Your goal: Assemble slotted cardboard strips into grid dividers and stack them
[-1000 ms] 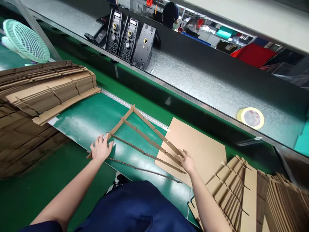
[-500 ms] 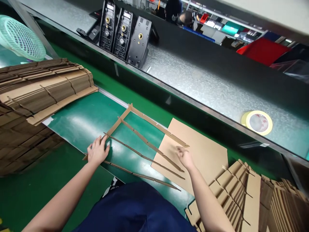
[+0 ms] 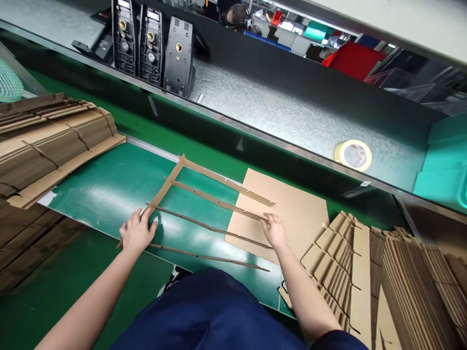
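Note:
Slotted cardboard divider strips stand on edge on the green tabletop [image 3: 109,175]. One cross strip [image 3: 165,187] joins several long strips at their left ends. Its near part is under my left hand [image 3: 137,231], whose fingers close round it. My right hand [image 3: 274,231] pinches the free right end of the second long strip [image 3: 207,197], counted from the far side. The far strip [image 3: 228,181], the third strip [image 3: 207,226] and the nearest strip [image 3: 207,256] reach rightward with loose ends. Beneath the right ends lies a flat cardboard sheet [image 3: 292,204].
Bundled slotted cardboard strips are piled at the left [image 3: 65,146] and right [image 3: 335,262]. Behind the tabletop runs a raised metal-edged shelf [image 3: 262,107] with black plastic housings [image 3: 151,48] and a yellow tape roll [image 3: 353,154]. A teal bin [image 3: 443,165] stands far right.
My right hand has moved onto the second strip's end and pinched it, straightening that strip. My left hand stays on the cross strip. The view has shifted to the right.

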`<control>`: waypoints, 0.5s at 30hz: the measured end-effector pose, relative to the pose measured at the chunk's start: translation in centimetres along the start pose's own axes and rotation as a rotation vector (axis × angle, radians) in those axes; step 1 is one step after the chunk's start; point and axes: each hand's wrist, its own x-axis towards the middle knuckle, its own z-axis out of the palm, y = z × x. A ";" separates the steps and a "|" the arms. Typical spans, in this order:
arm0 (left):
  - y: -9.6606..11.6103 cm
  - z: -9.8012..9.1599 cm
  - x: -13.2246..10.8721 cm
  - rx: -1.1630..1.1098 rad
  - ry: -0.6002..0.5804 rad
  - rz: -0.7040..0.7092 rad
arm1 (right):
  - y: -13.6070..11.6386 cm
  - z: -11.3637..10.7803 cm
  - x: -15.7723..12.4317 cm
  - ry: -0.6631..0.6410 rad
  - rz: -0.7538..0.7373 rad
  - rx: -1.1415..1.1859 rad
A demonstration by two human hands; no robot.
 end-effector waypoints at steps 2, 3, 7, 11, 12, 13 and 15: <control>-0.3 0.0 -0.2 -0.006 0.012 -0.004 | -0.2 0.5 -2.6 -0.119 -0.081 0.046; -0.4 0.0 -0.3 -0.010 0.005 -0.010 | -0.3 0.8 -3.8 -0.211 -0.114 0.054; -0.5 -0.1 -0.4 -0.022 -0.049 -0.023 | -0.8 1.8 -6.4 -0.381 -0.103 0.058; -0.2 -0.4 -0.3 -0.021 -0.080 -0.006 | -1.0 1.9 -6.2 -0.355 -0.024 0.062; -0.2 -0.4 -0.3 -0.021 -0.083 -0.001 | -0.9 1.9 -6.2 -0.351 -0.005 0.062; -0.2 -0.5 -0.3 -0.021 -0.082 0.005 | -0.8 2.0 -6.4 -0.348 0.012 0.064; -0.2 -0.5 -0.4 -0.021 -0.079 0.014 | -0.7 2.1 -7.1 -0.344 0.042 0.066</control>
